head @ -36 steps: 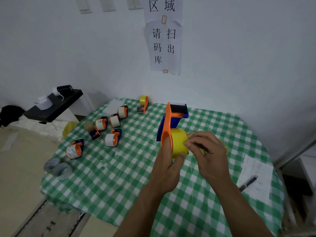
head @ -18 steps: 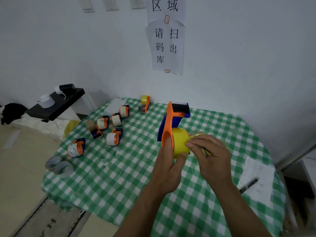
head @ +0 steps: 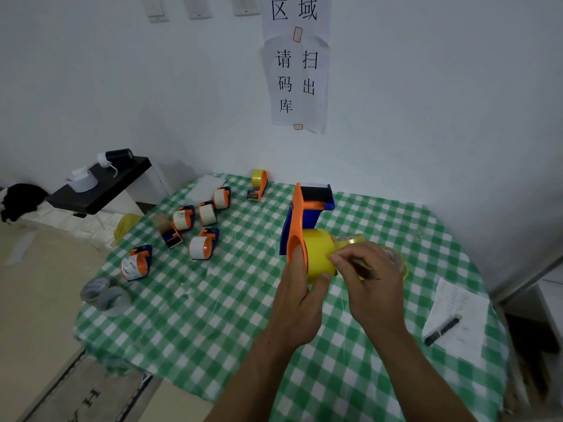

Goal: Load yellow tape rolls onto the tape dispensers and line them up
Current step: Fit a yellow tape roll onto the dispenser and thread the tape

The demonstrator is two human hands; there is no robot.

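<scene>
Step in hand: loading. The tape dispenser (head: pixel 297 214) is held upright over the middle of the tabletop (head: pixel 213 315) by the left grip (head: pixel 300 296), which is curled round the orange side plate with the thumb under the yellow tape roll (head: pixel 318 254). The roll is judged seated on the hub. The right grip (head: pixel 370 281) is pinched at the roll's outer rim, probably picking the tape end.

Next: the end is to be freed, threaded to the blade, and the unit set beside the loaded dispenser (head: pixel 259 184) at the far edge.

Against the earlier frame: no appreciable change in the hold.

Left hand (head: pixel 300 300) grips dispenser (head: pixel 297 214) (orange-blue); right hand (head: pixel 373 287) pinches yellow roll (head: pixel 318 254).
</scene>
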